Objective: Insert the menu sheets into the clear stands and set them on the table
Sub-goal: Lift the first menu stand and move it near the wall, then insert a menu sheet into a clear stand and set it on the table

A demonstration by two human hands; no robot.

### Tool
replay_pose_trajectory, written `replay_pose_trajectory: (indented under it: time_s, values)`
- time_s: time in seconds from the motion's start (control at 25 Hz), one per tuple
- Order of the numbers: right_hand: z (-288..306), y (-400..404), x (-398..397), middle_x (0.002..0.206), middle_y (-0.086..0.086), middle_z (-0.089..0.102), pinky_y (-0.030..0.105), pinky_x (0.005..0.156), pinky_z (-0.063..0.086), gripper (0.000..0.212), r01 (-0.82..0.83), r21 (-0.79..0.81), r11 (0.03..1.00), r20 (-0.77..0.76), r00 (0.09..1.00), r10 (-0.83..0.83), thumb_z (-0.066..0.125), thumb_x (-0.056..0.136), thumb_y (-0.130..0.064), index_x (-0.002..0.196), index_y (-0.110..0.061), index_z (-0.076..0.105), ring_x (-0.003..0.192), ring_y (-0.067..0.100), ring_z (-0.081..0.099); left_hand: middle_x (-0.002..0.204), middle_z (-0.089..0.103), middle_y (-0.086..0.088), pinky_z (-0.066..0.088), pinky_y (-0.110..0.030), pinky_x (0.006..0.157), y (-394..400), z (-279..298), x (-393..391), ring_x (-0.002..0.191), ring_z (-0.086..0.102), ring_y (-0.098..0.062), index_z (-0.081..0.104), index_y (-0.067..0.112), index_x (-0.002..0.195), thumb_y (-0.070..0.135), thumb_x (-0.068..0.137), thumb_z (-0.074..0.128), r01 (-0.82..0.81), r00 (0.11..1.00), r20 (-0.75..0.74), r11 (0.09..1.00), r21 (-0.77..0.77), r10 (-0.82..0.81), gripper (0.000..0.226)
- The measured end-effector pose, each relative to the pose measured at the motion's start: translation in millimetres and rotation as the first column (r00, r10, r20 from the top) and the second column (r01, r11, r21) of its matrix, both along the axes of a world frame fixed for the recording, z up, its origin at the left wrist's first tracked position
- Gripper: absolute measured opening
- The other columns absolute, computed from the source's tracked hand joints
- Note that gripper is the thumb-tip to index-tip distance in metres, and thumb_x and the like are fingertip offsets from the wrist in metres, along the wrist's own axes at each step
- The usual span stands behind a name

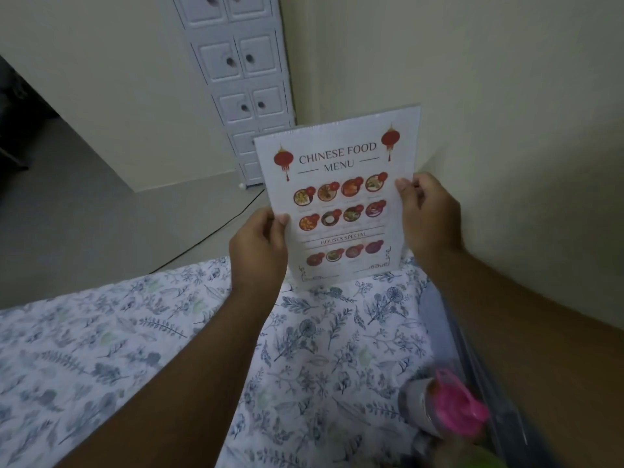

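Floral tablecloth on table, beige wall corner + white drawer cabinet behind. Menu stand w/ Chinese food sheet inside sits upright at far edge, base on cloth. Left hand pinches its left edge, right hand grips right edge. Pink-lidded bottle btm right, blurred.

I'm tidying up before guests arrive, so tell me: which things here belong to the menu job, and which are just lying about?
Part of the job:
- menu sheet in its clear stand, held upright at both side edges
- left hand and right hand
- table with floral cloth

Lying about:
- pink-capped bottle, near right corner
- white drawer cabinet
- cable on the floor
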State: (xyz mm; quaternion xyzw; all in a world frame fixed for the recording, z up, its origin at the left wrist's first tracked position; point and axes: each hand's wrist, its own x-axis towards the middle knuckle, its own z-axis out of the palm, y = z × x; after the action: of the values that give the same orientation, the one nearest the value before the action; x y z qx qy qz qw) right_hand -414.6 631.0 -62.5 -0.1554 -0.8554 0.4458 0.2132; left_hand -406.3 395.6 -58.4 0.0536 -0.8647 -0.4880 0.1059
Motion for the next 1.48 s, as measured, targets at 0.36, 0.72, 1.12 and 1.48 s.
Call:
replay_pose_trajectory:
  time_s: [0.36, 0.72, 1.12, 1.48]
  values:
    - [22, -7, 9, 0.099, 0.002, 0.071, 0.014, 0.056, 0.042, 0.022, -0.074, 0.015, 0.997, 0.171, 0.983, 0.071, 0.051, 0.104, -0.032, 0.108, -0.013, 0.06, 0.082, 0.017, 0.065, 0.103, 0.073, 0.008, 0.041, -0.004, 0.059, -6, 14, 2, 0.081, 0.061, 0.007, 0.071, 0.019, 0.113, 0.033, 0.103, 0.054, 0.047, 0.996, 0.084, 0.996, -0.077, -0.041, 0.024]
    - [88, -91, 107, 0.135, 0.005, 0.061, 0.052, 0.101, 0.05, 0.057, -0.294, 0.347, 0.891, 0.425, 0.896, 0.13, 0.042, 0.097, -0.056, 0.139, -0.019, 0.047, 0.122, 0.03, 0.057, 0.158, 0.045, -0.01, 0.034, -0.044, 0.114, -66, 80, 101, 0.144, 0.041, -0.029, 0.037, 0.016, 0.155, 0.049, 0.104, 0.039, 0.25, 0.964, 0.178, 0.908, -0.336, -0.199, 0.06]
    - [112, -281, 300, 0.171, -0.002, 0.012, 0.041, 0.126, 0.002, 0.062, -0.496, 0.478, 0.725, 0.492, 0.835, 0.247, 0.026, 0.106, -0.045, 0.162, -0.019, 0.016, 0.157, 0.016, 0.005, 0.171, 0.013, -0.007, -0.001, -0.038, 0.126, -221, 96, 304, 0.158, 0.003, -0.023, 0.015, 0.011, 0.162, 0.05, 0.106, 0.024, 0.311, 0.948, 0.233, 0.779, -0.545, -0.216, 0.069]
    - [85, -389, 341, 0.171, 0.0, 0.012, 0.041, 0.126, 0.002, 0.065, -0.704, 0.505, 0.5, 0.482, 0.71, 0.513, 0.028, 0.105, -0.047, 0.162, -0.017, 0.014, 0.157, 0.017, 0.005, 0.168, 0.027, -0.003, 0.012, -0.035, 0.125, -352, 83, 420, 0.156, 0.018, -0.02, 0.025, 0.016, 0.16, 0.047, 0.104, 0.038, -0.079, 0.977, 0.126, 0.842, -0.534, 0.172, 0.065]
